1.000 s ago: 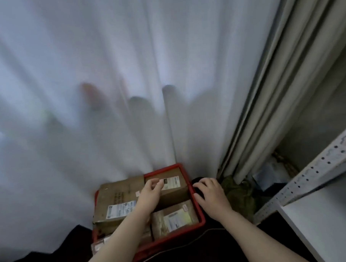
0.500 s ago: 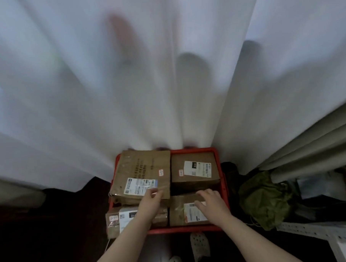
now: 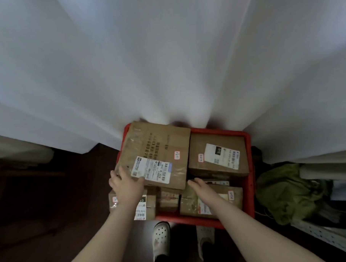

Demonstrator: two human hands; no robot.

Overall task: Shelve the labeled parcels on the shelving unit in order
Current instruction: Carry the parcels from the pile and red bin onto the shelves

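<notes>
A red plastic crate [image 3: 249, 177] sits on the dark floor against a white curtain [image 3: 165, 62], packed with brown cardboard parcels. The large flat brown cardboard parcel [image 3: 159, 149] lies on top of the others at the crate's far-left corner, tilted and reaching over the left rim. The person's left hand [image 3: 127, 184] lies spread over that parcel's near-left corner, thumb on its white shipping label. Whether any finger hooks under the edge cannot be told. The right hand [image 3: 202, 189] is flat and relaxed, holding nothing. It lies across the squat brown parcel [image 3: 228, 199] at the crate's near-right corner, fingertips just short of the big parcel's near edge. The likely trouble is a lift from one corner only. The wide parcel, glossy with tape, would probably swing or slide off over the left rim. It could drag along the small labelled brown parcel [image 3: 149, 207] that juts past the near-left corner. The curtain folds touching the far edge might also snag it. The small red-bordered sticker [image 3: 177, 155] is too small to read here, so a misread code could break the shelving order.
</notes>
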